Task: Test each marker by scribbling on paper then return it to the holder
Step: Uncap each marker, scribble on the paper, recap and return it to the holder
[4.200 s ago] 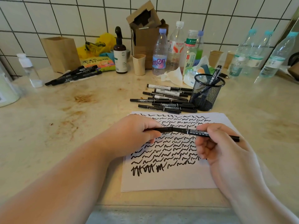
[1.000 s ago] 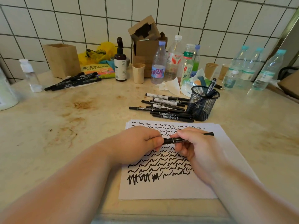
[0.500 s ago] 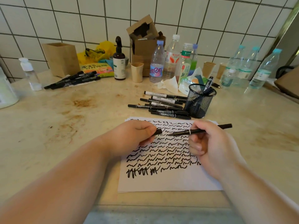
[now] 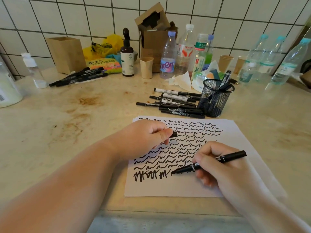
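Observation:
A white sheet of paper covered with rows of black squiggles lies on the counter in front of me. My right hand grips an uncapped black marker, its tip touching the paper at the lowest row of scribbles. Over the paper's upper left, my left hand pinches the marker's black cap. Beyond the paper stands a black mesh holder with two or three markers in it. Several black markers lie in a pile to its left.
A second group of black markers lies at the back left by a wooden box. Plastic bottles, a brown pump bottle, paper cups, a cardboard box and tissues line the tiled wall. The counter's front edge runs just below the paper.
The cap came off the marker and stays in my left hand. My right hand swung the marker down and its tip now touches the paper's lower rows.

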